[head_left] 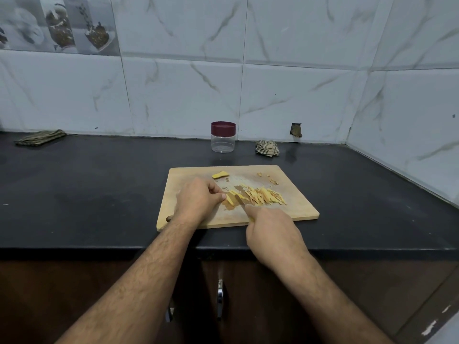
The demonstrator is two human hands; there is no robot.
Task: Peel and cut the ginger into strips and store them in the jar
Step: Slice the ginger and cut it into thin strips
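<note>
- Right hand (pixel 269 232), nearest the camera: fingers curled round a knife (pixel 240 201) handle, index finger laid along the top; handle almost fully hidden, blade thin and narrow, tip among the cut ginger.
- Left hand (pixel 198 199): fingers bent in a claw, tips pressing a small ginger slice (pixel 229 200) flat on the board, just beside the blade.
- That slice judged light, firm, moist and a bit slippery; too small for much grip, so it is best held from the top with knuckles forward, fingertips tucked back from the edge.
- Ginger strips (pixel 263 196): pale yellow, thin, stiff matchsticks in a loose pile right of the blade; very light, likely to scatter, better scooped or pinched in bunches than taken singly.
- Cutting board (pixel 298 209): light wood, rectangular, rounded corners, wet smear in the middle.
- Uncut ginger piece (pixel 220 174) at the board's far edge, peeled, yellow, lumpy; brown peel scraps (pixel 269 178) far right.
- Countertop (pixel 99 194): black, smooth, matte.
- Jar (pixel 223 137) near the wall: clear plastic, round, looks empty, maroon lid on; light, grip round the body.
- Crumpled cloth (pixel 267 147) beside the jar.
</note>
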